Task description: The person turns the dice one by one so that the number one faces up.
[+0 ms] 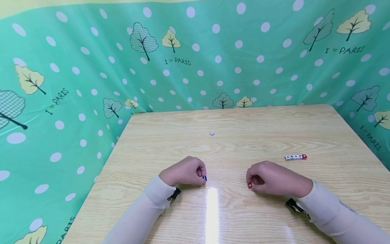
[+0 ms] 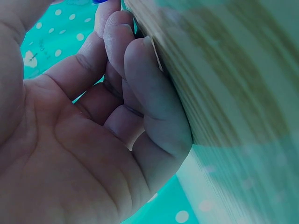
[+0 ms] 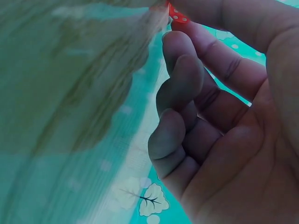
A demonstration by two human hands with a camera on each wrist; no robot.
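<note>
My left hand [image 1: 189, 171] pinches a blue die [image 1: 204, 178] between thumb and forefinger, low over the table. Only a sliver of that die shows at the top of the left wrist view, where the other fingers curl against the wood. Across from it, my right hand [image 1: 271, 178] pinches a red die [image 1: 250, 185]. White dots on the red die [image 3: 178, 15] show between thumb and forefinger in the right wrist view. Beyond the right hand lies a row of several white dice [image 1: 293, 157] with one red die [image 1: 304, 157] at its right end.
A single white die [image 1: 212, 133] sits toward the back of the wooden table [image 1: 170, 135]. Green dotted cloth [image 1: 195, 67] hangs behind the table and along its sides. A bright light reflection lies on the wood between the forearms.
</note>
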